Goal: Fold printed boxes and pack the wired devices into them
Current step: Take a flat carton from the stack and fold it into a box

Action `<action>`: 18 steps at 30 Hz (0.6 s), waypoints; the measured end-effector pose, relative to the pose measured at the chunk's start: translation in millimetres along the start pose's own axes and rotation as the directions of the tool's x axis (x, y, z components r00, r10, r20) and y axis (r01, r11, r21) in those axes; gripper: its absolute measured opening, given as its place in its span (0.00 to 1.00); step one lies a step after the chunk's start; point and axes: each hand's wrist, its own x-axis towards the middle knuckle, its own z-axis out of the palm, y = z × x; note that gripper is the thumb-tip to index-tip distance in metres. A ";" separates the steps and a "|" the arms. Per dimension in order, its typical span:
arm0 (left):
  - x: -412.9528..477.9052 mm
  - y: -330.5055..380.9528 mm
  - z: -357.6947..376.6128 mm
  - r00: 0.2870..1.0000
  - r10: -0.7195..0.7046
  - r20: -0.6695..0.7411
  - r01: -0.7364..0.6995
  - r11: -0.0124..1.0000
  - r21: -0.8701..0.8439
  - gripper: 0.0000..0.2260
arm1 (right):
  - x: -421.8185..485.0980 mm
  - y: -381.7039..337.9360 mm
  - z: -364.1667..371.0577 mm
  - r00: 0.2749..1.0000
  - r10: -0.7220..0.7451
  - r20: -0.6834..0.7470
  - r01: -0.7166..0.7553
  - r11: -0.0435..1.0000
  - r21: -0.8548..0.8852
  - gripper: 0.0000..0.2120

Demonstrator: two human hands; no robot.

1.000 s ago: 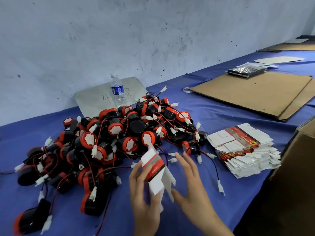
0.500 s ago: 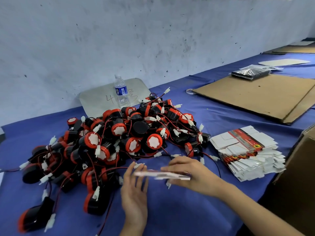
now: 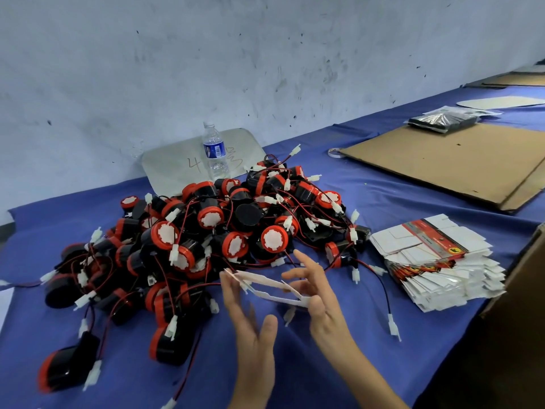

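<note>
White card box (image 3: pixel 261 278), now diamond-shaped

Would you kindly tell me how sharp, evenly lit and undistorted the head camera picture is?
Head view: soft, even light, no hard shadows on the blue tablecloth; motion blur smears the left hand, the right hand and the flat box blank between them; the pile of wired devices is fairly sharp; the wide lens bows the cloth's far edge.

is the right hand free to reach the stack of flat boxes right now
Probably, once it lets go: the right hand pinches one end of a box. Only cloth and a loose wire lie between it and the stack.
</note>
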 end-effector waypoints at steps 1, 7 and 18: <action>-0.5 -1.8 -1.4 1.000 0.019 0.001 -0.019 1.000 0.016 0.41 | -0.5 -0.5 0.5 1.000 -0.011 0.008 0.011 1.000 -0.015 0.46; -0.4 -4.4 -7.7 0.998 0.045 -0.040 -0.044 0.999 0.024 0.32 | -0.6 -6.5 0.9 1.000 -0.014 0.005 0.014 1.000 -0.013 0.44; -4.2 -4.9 0.2 0.997 0.043 -0.070 -0.035 0.992 0.118 0.17 | 1.7 -3.8 1.1 0.998 -0.040 -0.040 0.034 0.989 -0.145 0.22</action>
